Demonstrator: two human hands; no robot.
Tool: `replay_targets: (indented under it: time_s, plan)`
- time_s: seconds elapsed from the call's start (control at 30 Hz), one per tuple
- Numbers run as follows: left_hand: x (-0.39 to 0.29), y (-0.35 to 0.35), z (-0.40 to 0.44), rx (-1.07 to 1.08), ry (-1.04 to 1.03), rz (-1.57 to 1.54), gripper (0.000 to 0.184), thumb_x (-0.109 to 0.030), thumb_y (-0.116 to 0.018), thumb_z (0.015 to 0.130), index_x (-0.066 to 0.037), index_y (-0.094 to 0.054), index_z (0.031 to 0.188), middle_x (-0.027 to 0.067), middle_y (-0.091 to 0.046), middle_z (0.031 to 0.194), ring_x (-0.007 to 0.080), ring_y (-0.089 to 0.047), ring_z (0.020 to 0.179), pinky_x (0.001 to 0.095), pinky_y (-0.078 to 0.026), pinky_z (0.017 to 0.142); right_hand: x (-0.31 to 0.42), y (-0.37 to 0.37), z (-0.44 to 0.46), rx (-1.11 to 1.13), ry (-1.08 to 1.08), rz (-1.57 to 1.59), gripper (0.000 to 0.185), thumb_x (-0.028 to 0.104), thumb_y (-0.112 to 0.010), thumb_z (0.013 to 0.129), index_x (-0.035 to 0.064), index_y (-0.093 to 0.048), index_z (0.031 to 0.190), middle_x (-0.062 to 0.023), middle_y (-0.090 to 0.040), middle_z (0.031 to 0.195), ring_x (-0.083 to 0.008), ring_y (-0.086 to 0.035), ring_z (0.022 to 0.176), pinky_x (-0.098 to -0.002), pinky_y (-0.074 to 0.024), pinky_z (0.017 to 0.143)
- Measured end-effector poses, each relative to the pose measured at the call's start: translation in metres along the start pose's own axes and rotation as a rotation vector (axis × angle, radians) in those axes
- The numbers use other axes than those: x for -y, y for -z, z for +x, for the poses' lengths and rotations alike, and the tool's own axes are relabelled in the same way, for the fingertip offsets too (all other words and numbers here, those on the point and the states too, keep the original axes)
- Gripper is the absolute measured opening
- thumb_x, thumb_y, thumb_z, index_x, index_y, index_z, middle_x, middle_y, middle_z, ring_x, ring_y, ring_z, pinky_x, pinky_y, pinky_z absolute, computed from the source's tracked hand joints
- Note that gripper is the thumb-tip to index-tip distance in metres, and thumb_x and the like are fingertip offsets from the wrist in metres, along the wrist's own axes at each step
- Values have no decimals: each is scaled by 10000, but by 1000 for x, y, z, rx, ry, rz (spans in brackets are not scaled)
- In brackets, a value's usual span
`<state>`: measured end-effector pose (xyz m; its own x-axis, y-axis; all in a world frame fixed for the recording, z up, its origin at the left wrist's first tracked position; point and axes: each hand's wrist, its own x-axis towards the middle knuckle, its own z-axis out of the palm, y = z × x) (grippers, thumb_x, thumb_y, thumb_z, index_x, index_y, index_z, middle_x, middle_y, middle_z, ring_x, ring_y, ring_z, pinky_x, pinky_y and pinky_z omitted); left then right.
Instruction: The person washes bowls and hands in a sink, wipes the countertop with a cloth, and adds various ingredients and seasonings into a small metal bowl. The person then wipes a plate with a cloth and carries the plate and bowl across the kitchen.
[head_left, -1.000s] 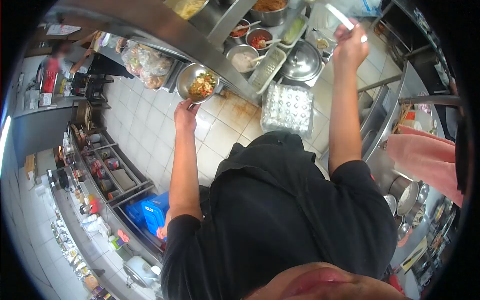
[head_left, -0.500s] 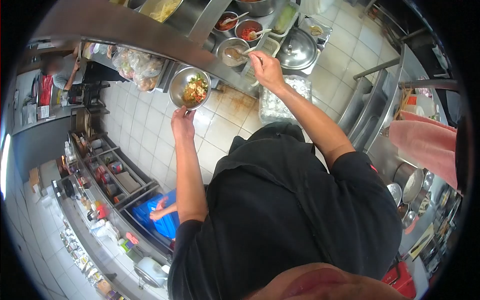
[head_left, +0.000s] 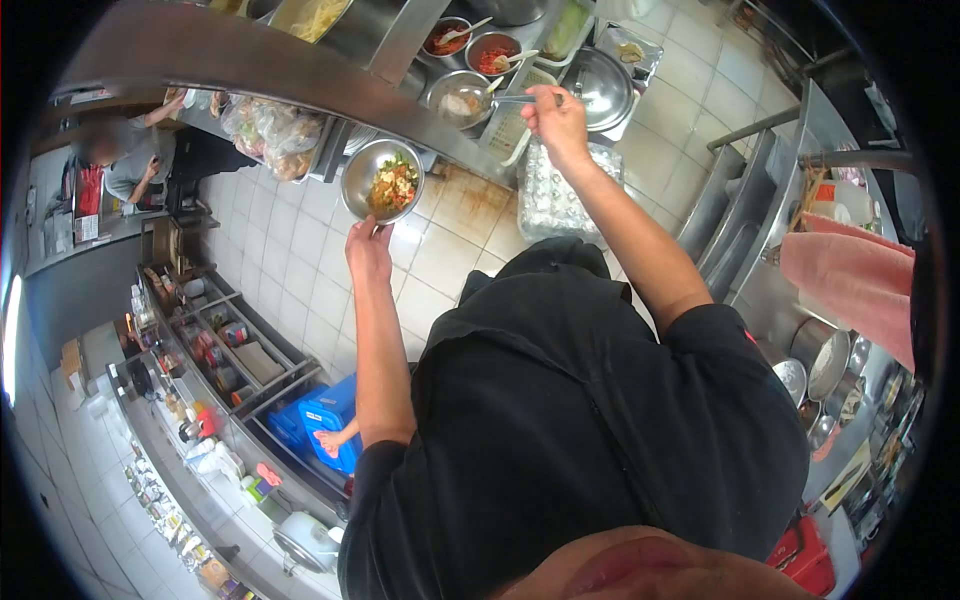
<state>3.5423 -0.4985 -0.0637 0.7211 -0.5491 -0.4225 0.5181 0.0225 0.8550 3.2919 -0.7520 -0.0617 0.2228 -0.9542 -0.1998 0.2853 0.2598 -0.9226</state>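
Observation:
My left hand [head_left: 369, 250] pinches the near rim of a steel bowl [head_left: 355, 185], which holds chopped green, red and pale food. My right hand [head_left: 556, 118] is closed round the handle of a metal spoon [head_left: 513, 99]. The spoon reaches left over a steel bowl of pale paste [head_left: 460, 98]; its far end is hard to make out. Behind that stand two bowls of red food [head_left: 493, 54] with pale spoons in them. A lidded steel pot [head_left: 600, 90] is just right of my right hand.
A wrapped tray of eggs [head_left: 570, 195] lies below my right forearm. Plastic bags of food [head_left: 270, 135] sit at the upper left, near another person [head_left: 130, 165]. A second person's hand rests by a blue bin [head_left: 330, 415]. A pink towel [head_left: 850, 285] hangs at right.
My right hand has come down and left from the upper right to the paste bowl, now with the metal spoon. My left hand still holds its bowl, slightly shifted.

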Motion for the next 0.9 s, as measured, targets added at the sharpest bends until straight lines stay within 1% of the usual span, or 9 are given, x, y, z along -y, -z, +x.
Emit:
replay_targets:
  time_s: [0.1,0.17,0.23,0.4,0.53,0.57,0.73,0.83,0.9]
  plan:
    - [-6,-12,3,1,-5,8,83,1,-516,886,7,-459,946,136,-565,994,260,-583,918,404,-508,843,19,0,-4,-13,53,40,229,187,-499,940,-3,-618,985,-50,-633,693,-73,-523,539,-214,-420,476]
    - [-8,-27,2,-34,-19,9,67,7,-521,878,6,-470,921,133,-572,965,262,-589,906,399,-527,827,28,-4,-9,14,109,-10,234,203,-493,963,11,-621,1003,-39,-636,702,-58,-518,552,-210,-431,494]
    - [-5,-25,14,27,-41,16,50,17,-528,867,-1,-482,877,134,-575,939,267,-604,867,391,-552,792,36,-17,-16,70,162,18,239,207,-497,967,13,-634,994,-31,-637,707,-56,-520,564,-204,-436,516]
    - [-12,-44,23,29,-28,-4,60,15,-539,859,-5,-483,858,146,-572,917,272,-615,827,375,-566,751,29,-56,-19,435,233,-104,226,201,-532,953,23,-651,1028,-34,-650,742,-69,-547,602,-214,-451,547]
    - [-20,-56,22,4,-47,13,69,13,-542,859,-5,-476,863,147,-572,901,273,-618,833,365,-572,746,21,-69,-14,396,307,-154,220,200,-550,948,31,-653,1043,-43,-658,762,-65,-545,614,-216,-459,566]
    - [-23,-58,19,1,-57,3,67,13,-541,859,-5,-477,861,145,-572,898,269,-618,829,362,-572,747,26,-66,-12,381,248,-162,212,190,-552,947,33,-653,1049,-40,-656,766,-61,-547,627,-212,-462,572]
    - [-21,-56,20,14,-52,-14,57,15,-534,861,-5,-483,848,133,-571,878,250,-613,802,349,-572,740,34,-55,-18,351,331,-7,216,194,-545,953,38,-655,1052,-30,-651,775,-59,-550,652,-207,-464,592]
    - [-18,-58,19,-18,-34,-3,52,13,-531,865,-6,-488,843,129,-573,872,243,-608,789,348,-572,738,23,-49,-12,579,292,-210,222,199,-545,952,34,-654,1053,-26,-652,778,-68,-556,661,-211,-472,617]
    - [-11,-56,25,-6,-18,-20,45,13,-528,866,-4,-491,849,131,-575,881,246,-609,788,349,-572,738,22,-51,-14,574,297,-221,233,203,-547,951,26,-652,1061,-22,-650,786,-77,-563,679,-217,-477,629]
